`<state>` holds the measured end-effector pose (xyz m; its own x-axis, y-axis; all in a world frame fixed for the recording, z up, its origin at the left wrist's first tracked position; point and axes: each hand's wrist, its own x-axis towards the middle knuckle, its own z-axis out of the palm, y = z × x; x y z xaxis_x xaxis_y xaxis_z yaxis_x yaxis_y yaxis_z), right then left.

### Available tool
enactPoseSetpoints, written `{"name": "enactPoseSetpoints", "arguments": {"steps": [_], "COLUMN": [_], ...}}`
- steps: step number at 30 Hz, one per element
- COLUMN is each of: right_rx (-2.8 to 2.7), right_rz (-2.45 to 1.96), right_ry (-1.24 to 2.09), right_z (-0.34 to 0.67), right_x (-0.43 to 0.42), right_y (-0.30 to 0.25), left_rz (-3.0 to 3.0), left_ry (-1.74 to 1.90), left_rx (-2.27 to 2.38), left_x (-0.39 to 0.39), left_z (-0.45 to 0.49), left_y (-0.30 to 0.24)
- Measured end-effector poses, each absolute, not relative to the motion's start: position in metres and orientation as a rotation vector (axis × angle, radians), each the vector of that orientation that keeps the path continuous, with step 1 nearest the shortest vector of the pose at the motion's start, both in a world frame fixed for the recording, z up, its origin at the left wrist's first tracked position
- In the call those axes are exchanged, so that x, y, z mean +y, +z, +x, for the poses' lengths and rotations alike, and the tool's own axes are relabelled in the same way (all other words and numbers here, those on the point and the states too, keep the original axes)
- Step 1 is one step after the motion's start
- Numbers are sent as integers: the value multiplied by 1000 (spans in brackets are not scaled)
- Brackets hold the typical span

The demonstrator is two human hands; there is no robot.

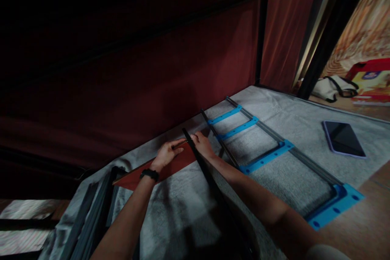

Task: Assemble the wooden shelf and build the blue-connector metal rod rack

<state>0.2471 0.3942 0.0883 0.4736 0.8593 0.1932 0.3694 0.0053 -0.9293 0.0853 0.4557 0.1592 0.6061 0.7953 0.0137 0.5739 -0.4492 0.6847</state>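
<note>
My left hand (168,153), with a dark band at its wrist, pinches the upper edge of a flat reddish-brown board (174,170) near its right end. That end meets a long black bar (204,170), which slants from beside my hands down toward my body. Curled near the bar's far end is my right hand (202,145); its fingertips are partly hidden behind the bar. To the right, a ladder-like frame with bright blue crosspieces (268,157) and dark grey rails (269,131) lies flat on grey cloth (183,199).
Several dark bars (91,207) lie bundled at the lower left. A tablet or phone (344,139) rests on the cloth at right. Dark red fabric panels (183,69) rise behind the cloth. A white bag (333,88) and a red-yellow box (373,83) stand at far right.
</note>
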Motion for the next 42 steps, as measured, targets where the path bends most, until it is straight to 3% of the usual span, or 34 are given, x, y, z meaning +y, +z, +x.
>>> {"name": "enactPoseSetpoints", "arguments": {"steps": [22,33,42], "right_rx": [-1198,-1339,-1426], "right_rz": [-1437,-1823,-1892], "right_ry": [594,478,360], "right_z": [256,250,250], "right_x": [396,385,394], "right_y": [86,104,106], "left_rz": [2117,2196,2618], "left_ry": [449,529,185], "left_rx": [1010,1049,1247], "left_x": [461,456,443], "left_z": [81,85,88], "left_y": [145,143,159]}}
